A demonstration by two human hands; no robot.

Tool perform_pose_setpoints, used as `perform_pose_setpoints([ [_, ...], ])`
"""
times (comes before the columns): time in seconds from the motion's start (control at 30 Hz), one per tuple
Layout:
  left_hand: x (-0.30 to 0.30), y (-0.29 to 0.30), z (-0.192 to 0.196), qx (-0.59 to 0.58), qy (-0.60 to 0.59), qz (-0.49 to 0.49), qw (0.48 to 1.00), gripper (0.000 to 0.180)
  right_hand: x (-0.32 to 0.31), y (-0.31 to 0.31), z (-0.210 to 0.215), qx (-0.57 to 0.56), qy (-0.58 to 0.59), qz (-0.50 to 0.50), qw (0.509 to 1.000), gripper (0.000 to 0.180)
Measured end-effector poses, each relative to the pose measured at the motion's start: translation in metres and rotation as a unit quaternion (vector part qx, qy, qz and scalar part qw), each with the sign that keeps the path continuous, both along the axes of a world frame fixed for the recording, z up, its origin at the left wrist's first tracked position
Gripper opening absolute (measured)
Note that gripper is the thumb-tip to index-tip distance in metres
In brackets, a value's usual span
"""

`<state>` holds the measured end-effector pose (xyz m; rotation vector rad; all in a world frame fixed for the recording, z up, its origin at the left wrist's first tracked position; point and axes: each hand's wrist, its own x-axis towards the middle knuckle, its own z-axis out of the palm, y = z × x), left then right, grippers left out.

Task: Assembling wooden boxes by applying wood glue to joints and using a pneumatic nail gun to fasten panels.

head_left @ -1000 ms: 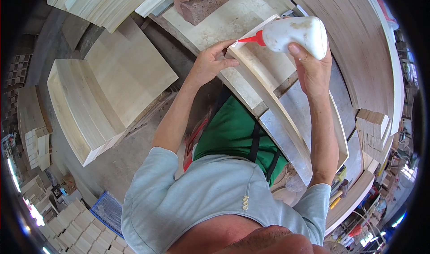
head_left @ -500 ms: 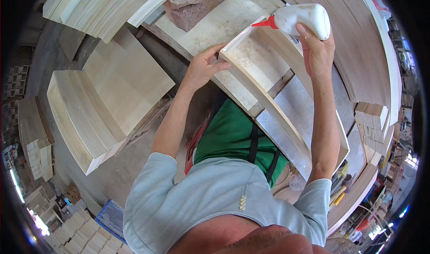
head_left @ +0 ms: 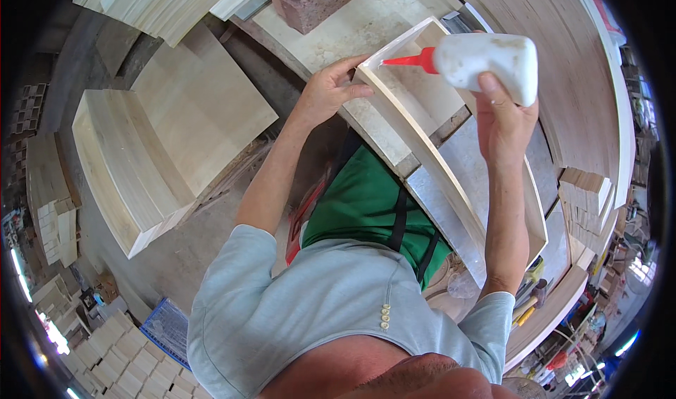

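A long, open wooden frame point(head_left: 431, 152) of pale thin boards lies across the worktable, its far end in front of my hands. My left hand point(head_left: 329, 95) grips its far left corner, with the thumb on the near long board and the fingers round the outside. In my right hand point(head_left: 505, 121) is a white squeeze glue bottle point(head_left: 496, 64), tipped on its side. Its red nozzle point(head_left: 412, 62) points left, the tip close to the frame's end board near that corner. Whether the tip touches the wood I cannot tell.
A reddish stone block point(head_left: 317, 4) sits at the table's far side. Stacked boards point(head_left: 542, 61) rise at the right, with more planks point(head_left: 155, 4) at the far left. To my left stands a pile of curved boards and a panel point(head_left: 204, 103). Hand tools point(head_left: 529, 304) lie at the lower right.
My right hand has brought the glue bottle nearer to me, and its nozzle tip has moved along the end board toward the left corner. My left hand still grips the frame.
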<state>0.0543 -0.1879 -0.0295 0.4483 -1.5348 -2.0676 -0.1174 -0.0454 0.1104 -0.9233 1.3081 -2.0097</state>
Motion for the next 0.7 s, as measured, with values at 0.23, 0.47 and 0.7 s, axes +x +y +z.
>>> perform_pose_setpoints([
  [0.23,0.001,0.001,0.005,0.011,-0.007,0.0,1.0,0.055,0.019,-0.009,-0.005,0.062,0.047,0.004,0.997,0.057],
  [0.47,0.0,0.0,0.002,0.004,-0.004,-0.002,1.0,0.055,0.013,0.008,-0.003,0.103,0.162,-0.012,0.981,0.061],
  [0.7,0.0,0.001,0.001,-0.014,-0.004,0.005,1.0,0.055,0.011,0.047,0.004,0.141,0.157,-0.046,0.976,0.066],
])
